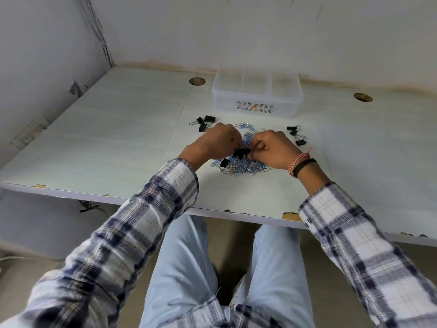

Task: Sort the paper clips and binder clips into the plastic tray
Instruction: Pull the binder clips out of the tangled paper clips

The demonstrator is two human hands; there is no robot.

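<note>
Both hands [243, 147] pinch one binder clip [241, 152] between them.

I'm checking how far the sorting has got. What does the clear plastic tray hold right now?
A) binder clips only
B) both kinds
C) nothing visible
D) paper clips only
C: the plastic tray shows bare compartments, while the paper clips lie heaped on the desk.

Over a heap of blue and silver wire paper clips [238, 165] on the pale laminate desk [118, 129], the left hand [216, 144] and right hand [272, 149] pinch a black metal binder clip [240, 152]. A clear, divided plastic tray [256, 97] sits behind the heap, with more black binder clips on the left [204, 123] and right [296, 134].
</note>
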